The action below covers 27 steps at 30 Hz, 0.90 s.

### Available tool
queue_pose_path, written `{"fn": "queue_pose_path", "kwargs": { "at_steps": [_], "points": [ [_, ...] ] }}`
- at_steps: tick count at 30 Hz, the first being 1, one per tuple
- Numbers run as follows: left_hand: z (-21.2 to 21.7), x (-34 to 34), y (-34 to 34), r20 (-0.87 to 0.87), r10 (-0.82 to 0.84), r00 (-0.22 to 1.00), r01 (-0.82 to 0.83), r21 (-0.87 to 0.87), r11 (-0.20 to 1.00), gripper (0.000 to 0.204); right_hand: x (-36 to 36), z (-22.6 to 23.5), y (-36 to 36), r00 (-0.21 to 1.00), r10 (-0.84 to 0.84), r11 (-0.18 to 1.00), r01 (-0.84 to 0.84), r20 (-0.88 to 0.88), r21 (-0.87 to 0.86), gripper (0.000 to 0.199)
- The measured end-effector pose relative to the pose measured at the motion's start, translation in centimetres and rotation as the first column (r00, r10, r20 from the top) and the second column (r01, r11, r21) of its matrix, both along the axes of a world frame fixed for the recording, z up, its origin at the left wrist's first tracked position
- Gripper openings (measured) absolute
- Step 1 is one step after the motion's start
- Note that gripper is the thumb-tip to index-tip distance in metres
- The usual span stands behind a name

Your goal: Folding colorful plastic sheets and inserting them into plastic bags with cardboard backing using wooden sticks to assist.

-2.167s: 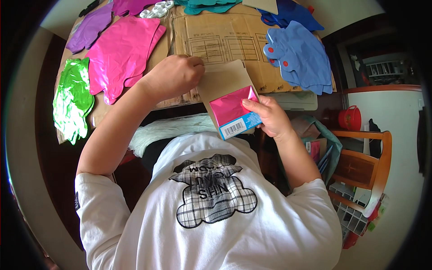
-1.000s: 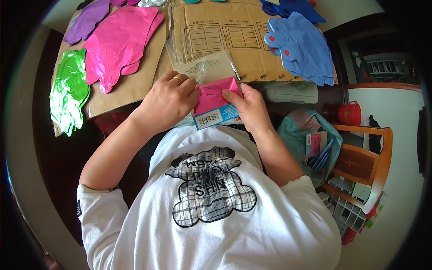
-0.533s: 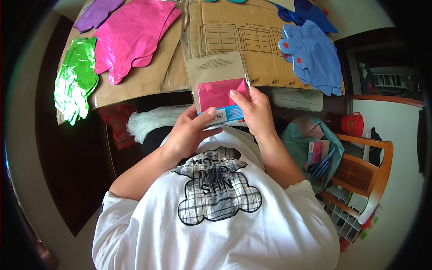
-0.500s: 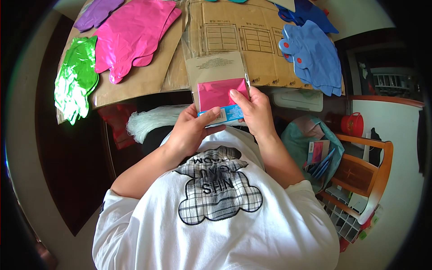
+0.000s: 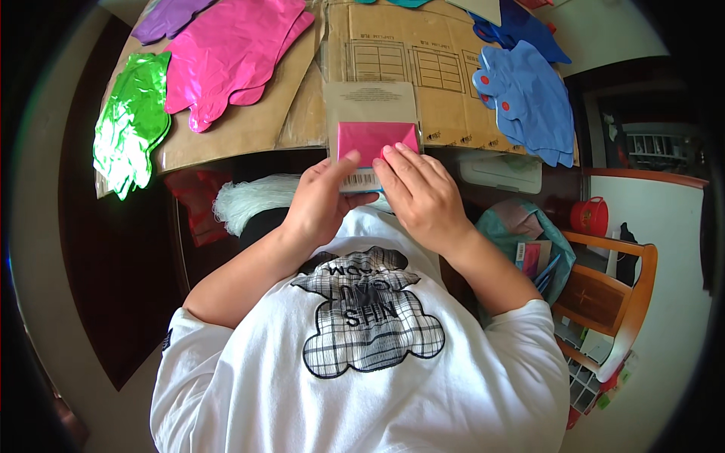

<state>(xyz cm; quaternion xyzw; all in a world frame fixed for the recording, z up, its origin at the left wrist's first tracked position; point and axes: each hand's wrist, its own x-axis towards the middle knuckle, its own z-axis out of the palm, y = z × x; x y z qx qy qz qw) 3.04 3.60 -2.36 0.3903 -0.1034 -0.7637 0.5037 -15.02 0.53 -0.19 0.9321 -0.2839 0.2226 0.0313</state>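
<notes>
A clear plastic packet (image 5: 371, 97) with a grey-beige card backing is held in front of my chest, at the near edge of the cardboard. Inside it lies a folded pink foil piece (image 5: 362, 134), above a blue and white strip with a barcode. My left hand (image 5: 319, 198) grips the packet's lower left corner, thumb on top and fingers underneath. My right hand (image 5: 423, 195) lies over the lower right part, its fingers stretched out flat across the pink foil. The right thumb is hidden.
On the cardboard sheet (image 5: 302, 113) are flat foil balloons: green (image 5: 132, 121), pink (image 5: 226, 57), purple (image 5: 168, 19), light blue (image 5: 526, 102) and dark blue (image 5: 521, 34). White strands (image 5: 253, 200) hang below. At right are a teal bag (image 5: 521, 219), a red bucket (image 5: 589, 215) and a wooden chair (image 5: 604, 302).
My right hand has gone from pinching the packet's right side to lying flat over its lower part. The left thumb has shifted up onto the pink foil's edge.
</notes>
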Motion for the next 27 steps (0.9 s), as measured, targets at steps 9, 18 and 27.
{"fn": "queue_pose_path", "kwargs": {
  "at_steps": [9,18,27],
  "points": [
    [-2.6,0.9,0.5,-0.246,0.016,0.969,-0.047,-0.118,0.992,0.046,-0.1,1.2,-1.9,0.992,0.041,0.975,-0.065,0.117,0.212,0.034],
    [-1.2,-0.2,0.2,-0.111,0.152,0.982,-0.162,-0.085,0.983,0.041,0.4,2.2,-2.1,0.993,0.004,0.970,-0.032,0.117,0.239,0.028],
    [0.0,-1.6,-0.5,-0.012,0.105,0.994,-0.105,-0.050,0.993,0.023,0.7,2.8,-1.7,0.998,0.016,0.976,-0.030,0.066,0.215,0.028]
  ]
}}
